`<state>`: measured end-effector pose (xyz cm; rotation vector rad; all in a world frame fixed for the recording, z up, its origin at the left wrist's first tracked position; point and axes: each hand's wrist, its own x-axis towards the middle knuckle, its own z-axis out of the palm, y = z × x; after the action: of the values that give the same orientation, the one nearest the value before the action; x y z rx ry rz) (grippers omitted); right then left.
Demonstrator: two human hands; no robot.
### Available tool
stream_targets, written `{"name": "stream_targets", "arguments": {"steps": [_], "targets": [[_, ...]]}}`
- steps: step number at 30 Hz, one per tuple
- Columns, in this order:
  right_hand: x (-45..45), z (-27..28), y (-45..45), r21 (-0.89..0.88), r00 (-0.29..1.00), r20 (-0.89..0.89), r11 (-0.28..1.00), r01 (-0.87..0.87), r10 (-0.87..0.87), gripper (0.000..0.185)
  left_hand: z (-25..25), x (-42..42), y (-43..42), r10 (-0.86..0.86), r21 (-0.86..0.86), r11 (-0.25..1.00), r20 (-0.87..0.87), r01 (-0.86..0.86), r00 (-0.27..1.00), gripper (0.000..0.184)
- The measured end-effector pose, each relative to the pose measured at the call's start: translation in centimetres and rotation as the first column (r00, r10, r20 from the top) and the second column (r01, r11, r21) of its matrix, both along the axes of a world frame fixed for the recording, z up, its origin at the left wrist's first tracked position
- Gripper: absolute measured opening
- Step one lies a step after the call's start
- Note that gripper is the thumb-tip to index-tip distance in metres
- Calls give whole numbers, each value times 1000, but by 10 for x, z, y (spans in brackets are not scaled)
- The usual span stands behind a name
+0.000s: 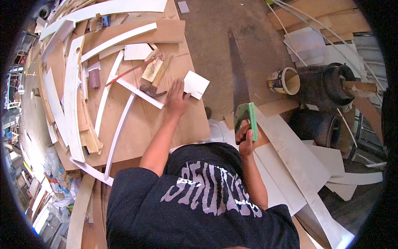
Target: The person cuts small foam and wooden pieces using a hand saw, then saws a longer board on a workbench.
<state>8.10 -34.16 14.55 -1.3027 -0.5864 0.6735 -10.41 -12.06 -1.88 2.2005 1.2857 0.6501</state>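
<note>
My left hand (177,100) lies flat on the wooden tabletop with its fingers stretched out, beside a small white board piece (195,85). That piece overhangs the table's right edge and has a short dark slit near its lower right corner. My right hand (246,142) is closed round the green handle of a handsaw (253,122), held off the table to the right. A dark narrow strip extends forward from it, blade or shadow, I cannot tell which. Just left of my left hand lies a claw hammer (159,81) with a wooden handle, its head touching or near a white strip (141,93).
Curved white strips (74,99) and wood offcuts crowd the left of the table (182,137). A thin red curved rod (128,71) lies near the hammer. On the right are a bucket (290,81), a black drum (323,85) and leaning white boards (290,153).
</note>
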Motion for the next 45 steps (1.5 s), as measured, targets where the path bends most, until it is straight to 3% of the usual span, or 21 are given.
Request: {"name": "stream_targets", "arguments": {"steps": [5, 7, 8, 10, 12, 13, 16, 19, 21, 22, 27, 29, 33, 37, 40, 42, 45], "targets": [[5, -25, 17, -76, 994, -3, 991, -113, 114, 44, -2, -9, -3, 37, 63, 997, -22, -35, 999, 60], [2, -26, 34, -7, 976, -58, 977, -212, 211, 42, 9, -8, 3, 57, 88, 995, -47, -53, 997, 57], [5, -35, 41, 0, 975, -71, 977, -213, 212, 42, 18, -5, 4, 91, 36, 995, -29, -90, 995, 53], [6, -55, 45, -86, 953, 88, 955, -282, 289, 41, 29, 2, 3, 104, -27, 994, -29, -104, 994, 49], [3, -73, 50, -81, 948, 68, 949, -305, 310, 39, 24, 17, 17, 232, -80, 969, -45, -235, 972, 44], [3, -80, 54, -81, 937, 52, 937, -340, 344, 39, 17, 23, 22, 229, -80, 970, -42, -231, 973, 44], [3, -79, 65, -122, 932, 74, 931, -344, 354, 39, -1, 29, 23, 181, 130, 978, -143, -163, 973, 48], [3, -74, 67, -132, 926, 32, 920, -369, 376, 40, 7, 30, 24, 161, 60, 986, -157, -153, 974, 54], [2, -67, 70, -132, 927, 142, 935, -330, 347, 45, 6, 27, 29, 154, 90, 986, -136, -143, 979, 58], [-2, -60, 69, -129, 954, 53, 949, -288, 297, 46, 10, 28, 26, 176, 70, 983, -101, -170, 979, 58], [-2, -55, 73, -91, 959, 56, 958, -272, 278, 45, 54, 38, 4, 189, -7, 982, -79, -190, 979, 59], [-3, -59, 73, -70, 956, 69, 957, -281, 285, 45, 48, 39, 1, 80, 43, 996, -123, -75, 989, 61], [-21, -61, 73, -138, 963, 66, 958, -252, 263, 45, 6, 30, -2, 68, 51, 997, -93, -63, 993, 63], [-34, -39, 75, -220, 980, 3, 956, -193, 198, 46, 5, 28, -8, 8, -80, 997, -32, -10, 999, 64], [-31, -37, 63, -199, 988, 13, 969, -147, 152, 46, 13, 39, -1, -111, 4, 994, -113, 112, 987, 60], [-30, -31, 52, -196, 993, 7, 974, -114, 118, 46, 18, 49, 1, -81, -77, 994, -42, 78, 996, 51], [-30, -22, 46, -175, 998, -60, 985, -11, 0, 38, 17, 64, 7, 6, -56, 998, 24, -5, 1000, 44]]}}
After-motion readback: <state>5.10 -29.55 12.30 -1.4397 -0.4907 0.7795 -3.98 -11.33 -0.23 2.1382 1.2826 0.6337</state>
